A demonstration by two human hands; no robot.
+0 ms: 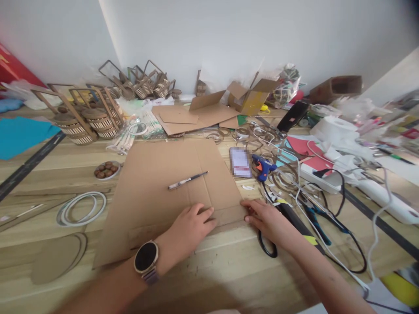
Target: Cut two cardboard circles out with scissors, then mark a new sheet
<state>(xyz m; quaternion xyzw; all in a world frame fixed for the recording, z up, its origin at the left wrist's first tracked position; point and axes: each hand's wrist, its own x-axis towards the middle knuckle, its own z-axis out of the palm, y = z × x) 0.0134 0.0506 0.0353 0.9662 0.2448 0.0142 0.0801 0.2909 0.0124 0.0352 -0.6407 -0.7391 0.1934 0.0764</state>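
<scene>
A large sheet of brown cardboard (157,174) lies flat on the wooden table, with a pen (187,180) resting on it. My left hand (193,222), with a watch on its wrist, lies on the sheet's near part, fingers spread and holding nothing. At the sheet's near right corner, my right hand (265,218) has its thumb and fingers closed round the cardboard edge. Right of the sheet are a phone (240,162) and a blue glue gun (263,167).
White rings (83,209), cardboard ovals (59,257) and a bowl of brown nuts (107,170) lie left. Small baskets (103,123) and an opened box (252,98) stand behind. Pliers (319,218) and cables (375,231) spread at right.
</scene>
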